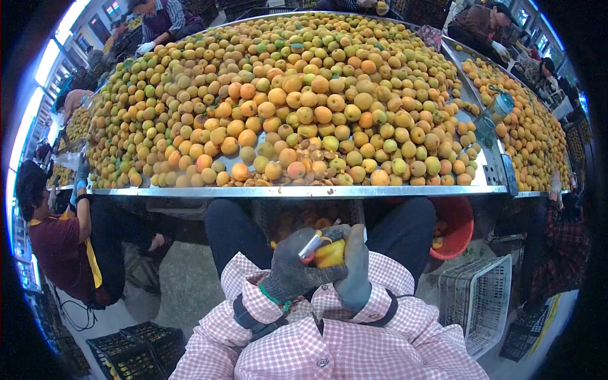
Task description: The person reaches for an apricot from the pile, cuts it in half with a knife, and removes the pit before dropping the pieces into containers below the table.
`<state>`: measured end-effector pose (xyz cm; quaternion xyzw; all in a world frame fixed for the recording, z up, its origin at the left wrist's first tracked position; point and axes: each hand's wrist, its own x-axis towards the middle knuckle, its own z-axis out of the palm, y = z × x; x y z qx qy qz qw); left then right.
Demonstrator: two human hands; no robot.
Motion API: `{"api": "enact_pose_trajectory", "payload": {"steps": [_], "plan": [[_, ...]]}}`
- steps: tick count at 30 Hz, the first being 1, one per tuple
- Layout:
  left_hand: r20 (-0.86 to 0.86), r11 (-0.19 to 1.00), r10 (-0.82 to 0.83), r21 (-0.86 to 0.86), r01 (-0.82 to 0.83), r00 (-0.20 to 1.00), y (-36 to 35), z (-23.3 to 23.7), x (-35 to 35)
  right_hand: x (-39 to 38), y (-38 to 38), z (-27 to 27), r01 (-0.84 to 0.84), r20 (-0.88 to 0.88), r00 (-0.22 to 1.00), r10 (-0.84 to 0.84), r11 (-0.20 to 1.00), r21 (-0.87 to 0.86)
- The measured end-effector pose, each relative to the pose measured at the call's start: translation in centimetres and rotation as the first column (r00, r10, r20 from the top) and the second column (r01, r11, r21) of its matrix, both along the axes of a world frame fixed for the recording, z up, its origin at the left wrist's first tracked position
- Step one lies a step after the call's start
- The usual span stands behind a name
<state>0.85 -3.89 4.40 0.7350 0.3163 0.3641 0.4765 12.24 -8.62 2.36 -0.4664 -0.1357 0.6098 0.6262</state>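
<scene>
Over my lap, both gloved hands come together around one yellow-green apricot (330, 254). My left hand (292, 266), in a dark grey knit glove, is closed, its fingers curled at the near and left side of the fruit. Across these fingers lies a short silver tube with a red end (310, 246); its kind I cannot tell. My right hand (355, 269), in a blue-grey glove, grips the apricot from the right. Just beyond my knees, a metal-edged table (266, 191) bears a heap of apricots (304, 95), with torn pulp and pieces near its front edge.
Below the table, between my knees, stands a crate with fruit (304, 218). At right are a red basin (457, 228) and a pale plastic crate (478, 297); black crates (139, 348) sit lower left. Co-workers (63, 240) work around the tables. A lidded bottle (500, 106) stands right.
</scene>
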Motion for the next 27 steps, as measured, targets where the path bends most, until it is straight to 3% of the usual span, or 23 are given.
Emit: {"api": "enact_pose_trajectory", "payload": {"steps": [2, 3, 4, 5, 6, 7, 9, 10, 11, 12, 13, 14, 15, 16, 17, 18, 19, 21, 25, 26, 27], "plan": [[0.066, 0.995, 0.052, -0.087, -0.046, 0.996, -0.7, 0.4, 0.4, -0.2, 0.2, -0.4, 0.002, 0.352, 0.934, -0.064, 0.985, 0.173], [0.127, 0.981, 0.113, -0.174, -0.090, 0.985, -1.0, 0.6, 0.6, -0.3, 0.4, -0.2, -0.001, 0.351, 0.934, -0.061, 0.985, 0.173], [0.125, 0.980, 0.119, -0.175, -0.096, 0.985, -1.3, 0.5, 0.9, -0.3, 0.7, 0.2, -0.002, 0.401, 0.910, -0.104, 0.967, 0.255], [0.117, 0.945, 0.209, -0.280, -0.170, 0.971, -1.6, 0.4, 1.4, -0.2, 1.1, 0.5, -0.010, 0.447, 0.882, -0.150, 0.942, 0.336], [0.103, 0.894, 0.298, -0.379, -0.240, 0.949, -1.7, 0.2, 1.8, 0.2, 1.6, -0.2, -0.108, 0.722, 0.669, -0.178, 0.937, 0.331], [0.102, 0.893, 0.304, -0.377, -0.246, 0.947, -1.6, -0.3, 2.0, 0.1, 1.9, -0.5, -0.113, 0.721, 0.671, -0.175, 0.936, 0.333], [0.385, 0.765, 0.351, -0.644, -0.024, 0.854, -0.6, -1.5, 2.2, 0.2, 2.7, -0.8, -0.091, 0.814, 0.515, -0.269, 0.927, 0.364], [0.446, 0.684, 0.357, -0.723, 0.096, 0.821, -0.2, -1.6, 2.2, 0.7, 3.2, -1.3, -0.145, 0.893, 0.195, -0.405, 0.889, 0.435], [0.448, 0.684, 0.358, -0.723, 0.097, 0.819, 0.1, -2.8, 1.4, 1.1, 3.4, -1.6, -0.148, 0.894, 0.193, -0.405, 0.888, 0.435], [0.187, 0.766, 0.241, -0.639, -0.069, 0.952, 0.4, -4.7, 0.3, 1.5, 3.5, -1.8, 0.023, 0.617, 0.763, -0.194, 0.961, 0.274], [-0.116, 0.848, 0.148, -0.497, -0.186, 0.982, 0.8, -4.7, -0.5, 1.9, 3.6, -1.6, 0.047, 0.008, 0.999, -0.048, 0.998, 0.032], [0.050, 0.829, 0.161, -0.549, -0.107, 0.986, 0.8, -4.3, -1.2, 2.6, 2.4, -0.4, -0.096, 0.421, 0.907, 0.003, 0.975, 0.199], [0.053, 0.828, 0.152, -0.552, -0.098, 0.987, 1.3, -3.6, -1.5, 3.6, 2.3, -0.8, -0.088, 0.424, 0.906, -0.003, 0.977, 0.195], [0.065, 0.747, 0.175, -0.659, -0.089, 0.983, 2.0, -2.9, -1.8, 4.6, 2.4, -1.4, -0.133, 0.081, 0.989, 0.126, 0.987, 0.090], [0.072, 0.653, 0.200, -0.753, -0.078, 0.977, 2.5, -2.7, -2.3, 5.2, 2.5, -1.7, -0.211, -0.283, 0.937, 0.206, 0.977, 0.012], [-0.037, 0.814, 0.141, -0.565, -0.137, 0.989, 3.0, -4.3, -2.7, 5.2, 2.4, -0.2, -0.189, -0.312, 0.934, 0.173, 0.982, -0.019], [-0.037, 0.813, 0.139, -0.567, -0.136, 0.990, 3.2, -4.8, -3.2, 5.4, 2.3, -0.3, -0.187, -0.312, 0.934, 0.171, 0.982, -0.021], [-0.151, 0.950, 0.128, -0.265, -0.164, 0.980, 3.5, -4.7, -3.6, 6.2, 1.9, -1.0, -0.205, -0.456, 0.863, 0.220, 0.975, 0.082], [-0.070, 0.972, 0.132, -0.189, -0.143, 0.989, 3.9, -1.9, -3.4, 6.5, 1.3, -3.5, -0.254, -0.355, 0.892, 0.280, 0.960, 0.120], [-0.003, 0.930, 0.104, -0.354, -0.098, 0.995, 4.0, -1.5, -3.6, 6.3, 1.3, -4.1, -0.419, 0.133, 0.908, 0.397, 0.866, 0.274], [0.069, 0.860, 0.088, -0.508, -0.041, 0.994, 4.0, -1.0, -3.7, 5.9, 1.2, -4.4, -0.612, 0.594, 0.724, 0.351, 0.724, 0.318]]}}
